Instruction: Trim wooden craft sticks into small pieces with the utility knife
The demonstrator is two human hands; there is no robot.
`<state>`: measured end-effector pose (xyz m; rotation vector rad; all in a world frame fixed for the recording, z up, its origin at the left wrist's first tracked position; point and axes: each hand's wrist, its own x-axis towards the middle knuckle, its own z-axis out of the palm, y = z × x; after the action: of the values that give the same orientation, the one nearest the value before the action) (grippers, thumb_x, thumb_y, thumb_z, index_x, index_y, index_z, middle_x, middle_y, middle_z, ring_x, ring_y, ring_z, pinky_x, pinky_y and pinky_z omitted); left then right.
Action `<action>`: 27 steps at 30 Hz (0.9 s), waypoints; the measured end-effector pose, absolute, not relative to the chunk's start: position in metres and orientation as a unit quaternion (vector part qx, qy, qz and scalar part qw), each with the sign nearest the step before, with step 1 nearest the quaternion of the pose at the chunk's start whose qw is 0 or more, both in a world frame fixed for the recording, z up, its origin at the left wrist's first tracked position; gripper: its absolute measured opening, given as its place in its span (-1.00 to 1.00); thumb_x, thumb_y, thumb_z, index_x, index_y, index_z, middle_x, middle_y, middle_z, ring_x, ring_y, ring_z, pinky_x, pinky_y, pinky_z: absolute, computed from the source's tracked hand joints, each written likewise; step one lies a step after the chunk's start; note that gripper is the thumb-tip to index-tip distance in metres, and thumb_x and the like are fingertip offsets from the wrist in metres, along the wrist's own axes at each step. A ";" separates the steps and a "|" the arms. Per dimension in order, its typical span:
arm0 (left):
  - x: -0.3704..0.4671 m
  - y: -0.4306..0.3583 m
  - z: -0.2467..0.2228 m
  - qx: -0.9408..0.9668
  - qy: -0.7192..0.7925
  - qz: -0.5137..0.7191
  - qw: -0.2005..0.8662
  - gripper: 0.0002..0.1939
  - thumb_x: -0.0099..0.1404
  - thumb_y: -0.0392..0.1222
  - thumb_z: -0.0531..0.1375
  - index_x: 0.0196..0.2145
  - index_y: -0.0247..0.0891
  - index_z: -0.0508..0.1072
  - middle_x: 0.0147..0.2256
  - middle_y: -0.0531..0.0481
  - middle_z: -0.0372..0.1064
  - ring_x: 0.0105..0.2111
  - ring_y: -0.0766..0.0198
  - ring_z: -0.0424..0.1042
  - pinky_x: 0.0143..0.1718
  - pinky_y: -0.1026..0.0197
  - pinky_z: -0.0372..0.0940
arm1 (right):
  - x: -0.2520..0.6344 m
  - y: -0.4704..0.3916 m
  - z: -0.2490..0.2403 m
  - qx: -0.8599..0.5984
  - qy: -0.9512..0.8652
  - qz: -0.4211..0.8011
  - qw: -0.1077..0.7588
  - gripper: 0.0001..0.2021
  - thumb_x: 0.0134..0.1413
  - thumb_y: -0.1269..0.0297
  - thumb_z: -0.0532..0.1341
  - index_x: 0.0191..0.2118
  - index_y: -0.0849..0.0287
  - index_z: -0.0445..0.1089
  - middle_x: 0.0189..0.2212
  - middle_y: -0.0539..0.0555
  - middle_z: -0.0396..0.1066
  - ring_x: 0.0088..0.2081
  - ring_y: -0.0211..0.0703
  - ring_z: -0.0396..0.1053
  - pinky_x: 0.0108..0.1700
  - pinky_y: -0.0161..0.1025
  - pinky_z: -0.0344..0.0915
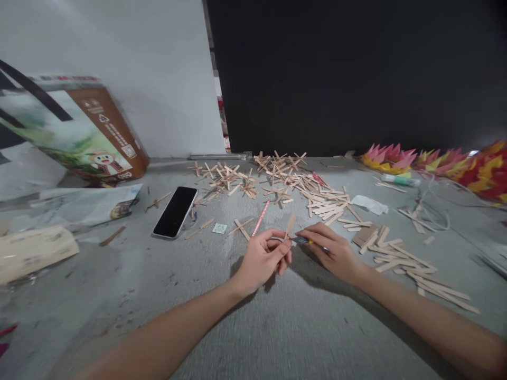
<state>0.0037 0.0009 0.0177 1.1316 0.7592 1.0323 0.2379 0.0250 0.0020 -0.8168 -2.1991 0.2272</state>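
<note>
Near the middle of the grey surface my left hand (267,256) is closed on a flat wooden craft stick (290,224), whose upper end points away from me. My right hand (332,250) grips a slim cutter knife (303,240) with some yellow on it; its tip meets or nearly meets the stick, and I cannot tell which. Fingers hide the rest of the knife. Just beyond my left hand lie a red-and-white patterned pencil (261,216) and two crossed sticks (241,229).
Star-shaped stick pieces (225,177) and loose sticks (396,256) spread behind and to the right. A phone (175,212), plastic packets (91,203) and a printed bag (95,134) stand left. Paper flowers (390,158), a glue stick (400,180) and a cable (447,208) lie right.
</note>
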 end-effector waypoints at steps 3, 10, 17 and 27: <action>0.004 0.001 0.017 0.504 0.338 0.454 0.652 -0.62 0.37 0.09 0.31 -0.23 -0.28 0.34 -0.51 0.09 0.43 -0.70 0.47 0.28 -0.65 0.37 0.12 | 0.238 0.025 0.003 -0.320 -0.863 0.087 0.380 -0.69 0.42 0.44 0.15 0.17 0.06 0.44 -0.06 0.18 0.50 -0.05 -0.04 0.49 -0.01 -0.07 0.50; 0.003 0.001 0.017 0.500 0.342 0.445 0.659 -0.58 0.32 0.13 0.35 -0.22 -0.28 0.36 -0.51 0.09 0.44 -0.70 0.45 0.29 -0.64 0.37 0.13 | 0.237 0.025 0.003 -0.316 -0.866 0.098 0.374 -0.68 0.43 0.43 0.14 0.19 0.06 0.43 -0.04 0.20 0.49 -0.04 -0.02 0.48 -0.02 -0.04 0.50; 0.003 0.001 0.019 0.494 0.335 0.448 0.665 -0.57 0.34 0.08 0.34 -0.06 -0.29 0.36 -0.52 0.11 0.44 -0.70 0.45 0.28 -0.65 0.37 0.13 | 0.237 0.024 0.004 -0.316 -0.867 0.097 0.373 -0.69 0.42 0.43 0.14 0.18 0.07 0.43 -0.05 0.19 0.48 -0.04 -0.03 0.48 -0.02 -0.07 0.50; 0.003 0.002 0.019 0.511 0.332 0.447 0.656 -0.62 0.37 0.08 0.32 -0.28 -0.24 0.28 -0.53 0.11 0.43 -0.71 0.45 0.29 -0.66 0.38 0.14 | 0.235 0.024 0.006 -0.317 -0.867 0.089 0.375 -0.69 0.42 0.43 0.14 0.17 0.07 0.44 -0.06 0.20 0.49 -0.05 0.00 0.49 -0.04 -0.03 0.52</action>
<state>0.0028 0.0015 0.0186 1.1574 0.7519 1.0124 0.2353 0.0244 0.0058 -0.8115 -2.2187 0.2275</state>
